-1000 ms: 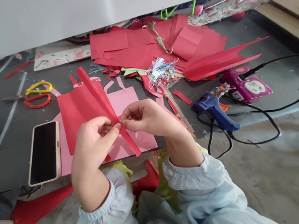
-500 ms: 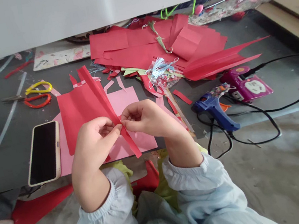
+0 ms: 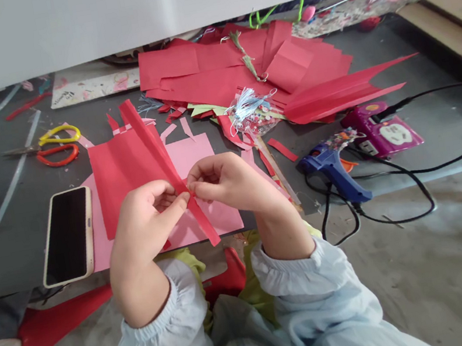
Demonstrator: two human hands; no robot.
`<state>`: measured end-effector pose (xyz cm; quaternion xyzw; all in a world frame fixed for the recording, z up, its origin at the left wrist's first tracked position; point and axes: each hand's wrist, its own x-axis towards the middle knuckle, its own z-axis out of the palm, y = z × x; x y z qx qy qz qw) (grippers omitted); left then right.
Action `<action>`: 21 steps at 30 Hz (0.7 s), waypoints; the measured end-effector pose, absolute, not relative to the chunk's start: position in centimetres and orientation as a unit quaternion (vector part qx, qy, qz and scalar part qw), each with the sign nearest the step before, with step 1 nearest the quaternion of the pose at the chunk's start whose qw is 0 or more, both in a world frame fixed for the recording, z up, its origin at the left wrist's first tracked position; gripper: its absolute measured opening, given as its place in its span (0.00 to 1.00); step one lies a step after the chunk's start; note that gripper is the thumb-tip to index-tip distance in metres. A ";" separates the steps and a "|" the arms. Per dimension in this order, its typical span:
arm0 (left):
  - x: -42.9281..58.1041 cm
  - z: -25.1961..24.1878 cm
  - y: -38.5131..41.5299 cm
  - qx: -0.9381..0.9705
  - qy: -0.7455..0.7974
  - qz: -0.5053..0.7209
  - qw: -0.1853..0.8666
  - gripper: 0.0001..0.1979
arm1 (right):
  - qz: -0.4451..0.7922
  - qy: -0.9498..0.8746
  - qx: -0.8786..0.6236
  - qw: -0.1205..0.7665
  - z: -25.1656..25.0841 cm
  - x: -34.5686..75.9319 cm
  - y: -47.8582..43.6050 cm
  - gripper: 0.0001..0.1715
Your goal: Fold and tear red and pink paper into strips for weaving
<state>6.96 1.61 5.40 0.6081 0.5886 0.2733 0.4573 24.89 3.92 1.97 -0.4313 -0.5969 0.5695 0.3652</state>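
A long folded strip of red paper (image 3: pixel 149 142) slants over a red paper sheet (image 3: pixel 118 174). My left hand (image 3: pixel 149 213) pinches this strip between thumb and fingers near its lower part. Close against its right edge, my right hand (image 3: pixel 224 183) has its thumb and fingertips pressed together, seemingly on a small red piece at the strip's side; the fingers partly hide it. Underneath lies pink paper (image 3: pixel 192 150). To the left are a phone (image 3: pixel 67 236) with a dark screen and scissors (image 3: pixel 59 145) with one yellow and one red handle.
A blue glue gun (image 3: pixel 337 173) with black cables leans by a purple box (image 3: pixel 384 132) at the right edge. Red paper sheets (image 3: pixel 198 84) are heaped at the back, with a pale blue tassel (image 3: pixel 246 105) in front. Wooden boards (image 3: pixel 450 30) stand at far right.
Almost nothing differs. The lower end of the red strip has shifted very slightly to the right; both hands keep the same pinching pose.
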 end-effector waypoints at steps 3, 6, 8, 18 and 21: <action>6.8 5.0 1.6 0.569 0.595 0.326 0.465 0.11 | 0.565 -0.595 -0.445 0.357 2.1 25.2 4.0 0.17; 6.9 4.8 1.7 0.503 0.594 0.423 0.464 0.11 | 0.560 -0.616 -0.441 0.334 2.3 25.9 3.9 0.19; 7.0 4.8 1.8 0.466 0.593 0.475 0.454 0.09 | 0.564 -0.631 -0.430 0.314 2.2 26.4 3.7 0.12; 7.4 4.5 2.2 0.454 0.582 0.454 0.500 0.13 | 0.539 -0.639 -0.257 0.485 1.6 26.0 3.7 0.05; 7.4 4.4 2.3 0.461 0.598 0.429 0.495 0.14 | 0.534 -0.655 -0.252 0.472 1.6 26.1 3.8 0.07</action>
